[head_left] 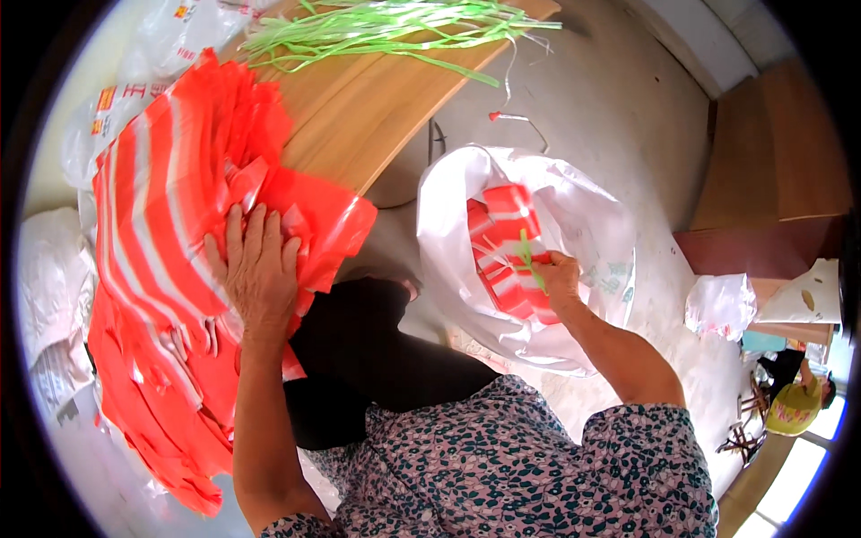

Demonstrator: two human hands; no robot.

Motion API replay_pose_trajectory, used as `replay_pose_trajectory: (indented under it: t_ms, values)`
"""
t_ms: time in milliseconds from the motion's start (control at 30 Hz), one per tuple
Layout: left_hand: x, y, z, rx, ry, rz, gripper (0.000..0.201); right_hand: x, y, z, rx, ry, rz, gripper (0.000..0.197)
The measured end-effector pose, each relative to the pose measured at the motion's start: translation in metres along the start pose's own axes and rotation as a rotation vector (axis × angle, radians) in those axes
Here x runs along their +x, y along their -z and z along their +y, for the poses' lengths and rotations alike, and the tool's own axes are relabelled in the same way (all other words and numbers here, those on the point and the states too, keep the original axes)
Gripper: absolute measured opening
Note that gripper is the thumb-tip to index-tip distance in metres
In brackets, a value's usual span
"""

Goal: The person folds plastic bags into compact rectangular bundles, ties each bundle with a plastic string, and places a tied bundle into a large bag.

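My left hand (pixel 258 269) lies palm down with fingers spread on a large heap of red-and-white striped plastic bags (pixel 166 206). The heap drapes over the table's near end and hangs down. My right hand (pixel 558 278) reaches inside a big white sack (pixel 453 260) that stands with its mouth wide. Its fingers are closed at the side of a folded red-and-white striped bundle (pixel 511 211), beside a green tie strip (pixel 526 247) around that bundle. The fingertips are partly hidden. More folded striped pieces show in the sack under the bundle.
Loose green plastic strips (pixel 386 36) lie across the far end of the wooden table (pixel 359 108). Clear plastic packaging (pixel 179 36) and white sacks (pixel 54 278) line the left. Brown cardboard (pixel 762 152) stands at the right; farther back a person (pixel 798 403) in a yellow top sits.
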State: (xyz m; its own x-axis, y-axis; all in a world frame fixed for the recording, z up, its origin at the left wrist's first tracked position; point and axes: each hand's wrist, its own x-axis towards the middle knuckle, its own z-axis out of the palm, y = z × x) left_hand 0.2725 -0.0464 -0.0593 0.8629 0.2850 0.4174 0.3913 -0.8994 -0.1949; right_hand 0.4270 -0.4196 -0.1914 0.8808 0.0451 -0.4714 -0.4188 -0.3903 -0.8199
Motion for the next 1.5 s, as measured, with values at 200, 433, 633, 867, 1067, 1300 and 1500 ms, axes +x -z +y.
replay_pose_trajectory:
  t_ms: [200, 433, 633, 867, 1067, 1300, 1500]
  values:
    - [0.003, 0.009, 0.006, 0.084, -0.003, -0.065, 0.035, 0.021, -0.018, 0.015, -0.459, -0.068, -0.104, 0.022]
    - [0.003, 0.007, 0.006, 0.123, -0.019, -0.08, 0.034, 0.074, -0.063, 0.076, -0.622, 0.224, -0.13, 0.022]
    - [0.001, 0.009, 0.004, 0.135, -0.012, -0.118, 0.034, 0.091, -0.086, 0.104, -0.932, 0.091, -0.247, 0.019]
    - [0.003, 0.011, 0.007, 0.134, -0.013, -0.121, 0.035, 0.076, -0.091, 0.124, -0.774, 0.226, -0.401, 0.018]
    - [0.003, 0.012, 0.009, 0.126, -0.001, -0.136, 0.035, 0.077, -0.098, 0.15, -0.722, 0.201, -0.282, 0.016]
    - [0.004, 0.013, 0.006, 0.116, 0.005, -0.135, 0.036, 0.092, -0.107, 0.173, -0.983, 0.372, -0.386, 0.04]
    - [0.006, 0.013, 0.009, 0.108, 0.009, -0.117, 0.032, 0.083, -0.116, 0.167, -0.97, 0.258, -0.265, 0.024]
